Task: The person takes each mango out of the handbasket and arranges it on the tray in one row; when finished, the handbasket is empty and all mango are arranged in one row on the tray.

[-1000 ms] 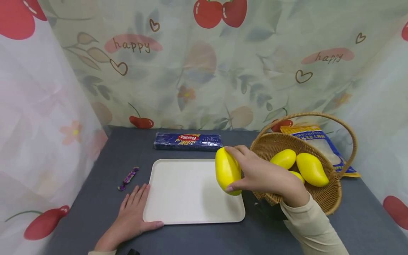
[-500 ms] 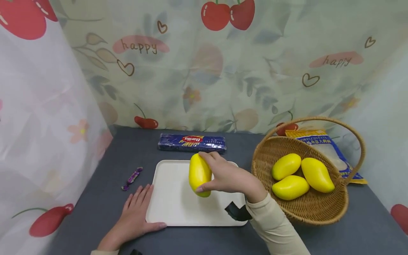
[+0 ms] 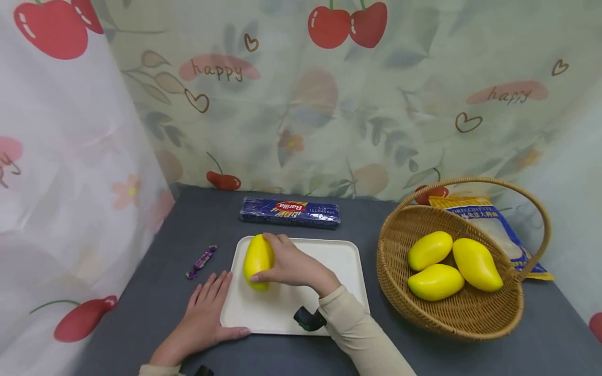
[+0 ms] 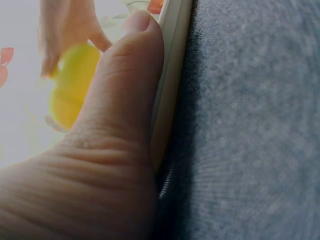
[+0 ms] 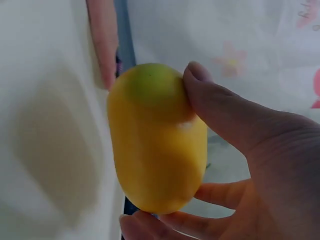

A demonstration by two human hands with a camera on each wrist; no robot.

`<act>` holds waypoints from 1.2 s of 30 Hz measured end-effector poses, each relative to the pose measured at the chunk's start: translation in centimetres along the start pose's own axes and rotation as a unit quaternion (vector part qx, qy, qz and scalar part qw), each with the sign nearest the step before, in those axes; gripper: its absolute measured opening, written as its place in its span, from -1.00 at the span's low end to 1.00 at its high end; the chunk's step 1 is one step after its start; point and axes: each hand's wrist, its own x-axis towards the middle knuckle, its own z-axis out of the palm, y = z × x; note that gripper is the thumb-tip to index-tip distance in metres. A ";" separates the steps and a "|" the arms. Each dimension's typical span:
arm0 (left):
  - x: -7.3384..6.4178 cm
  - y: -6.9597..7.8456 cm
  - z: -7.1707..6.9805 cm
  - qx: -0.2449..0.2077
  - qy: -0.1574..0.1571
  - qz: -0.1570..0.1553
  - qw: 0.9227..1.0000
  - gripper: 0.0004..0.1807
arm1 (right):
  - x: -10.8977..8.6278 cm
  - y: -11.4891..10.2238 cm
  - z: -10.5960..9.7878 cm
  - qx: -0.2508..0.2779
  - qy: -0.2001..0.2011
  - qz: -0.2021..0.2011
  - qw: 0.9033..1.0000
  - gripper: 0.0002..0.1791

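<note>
My right hand grips a yellow mango between thumb and fingers, over the left part of a cream tray. In the right wrist view the mango shows a greenish end near the thumb, and its shadow falls on the tray. My left hand lies flat at the tray's front left corner, fingers straight along the left side and thumb along the front edge. The left wrist view shows that thumb against the tray's rim.
A wicker basket at the right holds three mangoes. Behind it lies a blue and yellow pasta bag. A blue spaghetti pack lies behind the tray, and a purple wrapped candy to its left. Printed curtains surround the grey table.
My right hand has carried the mango leftward from beside the basket to above the tray's left part. The left hand has stayed at the tray's corner. The head view has shifted slightly.
</note>
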 end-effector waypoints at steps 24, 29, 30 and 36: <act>0.1 0.7 -0.7 0.001 -0.027 -0.023 0.999 0.40 | 3.6 0.5 3.3 0.012 0.003 -0.002 1.000 0.05; 0.0 0.6 -0.6 0.003 -0.021 -0.017 1.000 0.39 | 3.7 0.2 3.5 0.014 0.010 0.007 1.000 0.07; 0.0 0.6 -0.6 0.000 -0.020 -0.015 1.000 0.39 | 3.7 0.2 3.5 0.016 0.012 0.009 1.000 0.07; 0.1 0.3 -0.3 -0.008 -0.023 -0.022 0.999 0.42 | 3.7 -0.3 3.8 0.007 0.011 0.010 1.000 0.08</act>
